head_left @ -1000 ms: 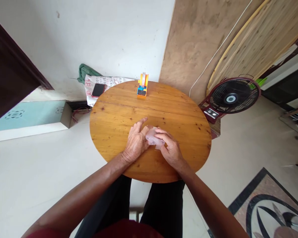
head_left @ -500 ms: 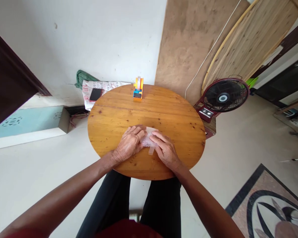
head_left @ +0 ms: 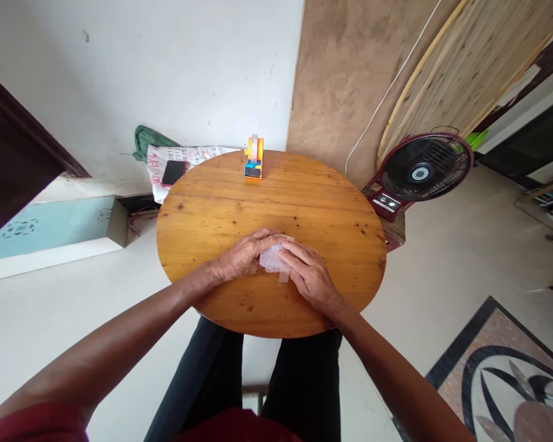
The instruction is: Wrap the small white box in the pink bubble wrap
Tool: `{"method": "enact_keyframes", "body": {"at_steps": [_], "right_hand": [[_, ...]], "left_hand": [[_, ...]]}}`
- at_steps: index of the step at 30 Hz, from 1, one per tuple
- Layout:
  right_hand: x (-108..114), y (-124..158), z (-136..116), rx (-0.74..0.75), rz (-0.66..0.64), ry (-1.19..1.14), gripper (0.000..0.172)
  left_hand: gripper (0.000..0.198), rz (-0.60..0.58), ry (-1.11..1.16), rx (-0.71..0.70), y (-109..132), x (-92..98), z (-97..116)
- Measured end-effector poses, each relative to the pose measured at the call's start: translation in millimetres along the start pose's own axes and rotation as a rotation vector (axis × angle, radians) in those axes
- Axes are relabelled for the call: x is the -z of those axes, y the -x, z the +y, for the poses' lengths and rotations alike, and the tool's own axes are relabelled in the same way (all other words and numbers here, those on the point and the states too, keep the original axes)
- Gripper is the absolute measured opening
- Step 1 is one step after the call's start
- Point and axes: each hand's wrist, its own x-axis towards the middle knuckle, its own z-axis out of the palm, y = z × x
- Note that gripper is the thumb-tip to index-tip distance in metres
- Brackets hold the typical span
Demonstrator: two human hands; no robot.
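A small whitish, translucent bundle (head_left: 273, 259) that looks like bubble wrap lies near the middle of the round wooden table (head_left: 267, 307). My left hand (head_left: 251, 253) curls round its left and far side, with the fingers stretched along the far edge. From the right, my right hand (head_left: 311, 273) presses its fingers onto the bundle's top and right side. A short strip of clear tape (head_left: 284, 277) sticks out from the near side, beside my right thumb. What is inside the wrap is hidden.
An orange and blue tape dispenser (head_left: 254, 159) stands at the table's far edge. A dark phone (head_left: 174, 173) lies on a printed white sack (head_left: 155, 166) behind the table's left side. To the right stands a dark red fan (head_left: 419, 174). A wall and board rise behind.
My left hand has slid forward and right, its fingers now lying along the bundle's far edge. More of the bundle's near side shows. My right hand stays on it.
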Motion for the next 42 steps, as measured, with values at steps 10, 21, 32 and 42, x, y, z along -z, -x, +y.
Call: {"method": "enact_keyframes", "body": {"at_steps": [10, 21, 32, 42], "right_hand": [[13.1, -55.5, 44.4, -0.407, -0.145, -0.761, 0.045], [-2.8, -87.1, 63.3, -0.566, -0.085, -1.079, 0.056], [-3.0, -76.7, 67.2, -0.547, 0.004, -0.997, 0.048], [3.1, -76.1, 60.9, -0.515, 0.136, -0.718, 0.033]], "left_hand": [[0.041, 0.106, 0.708, 0.697, -47.5, 6.2, -7.4], [0.054, 0.113, 0.872, 0.471, -52.1, 15.4, -22.3], [0.051, 0.119, 1.309, 0.575, -54.3, -0.2, -21.8], [0.049, 0.154, 1.284, 0.564, -53.7, -0.4, -17.5]]}}
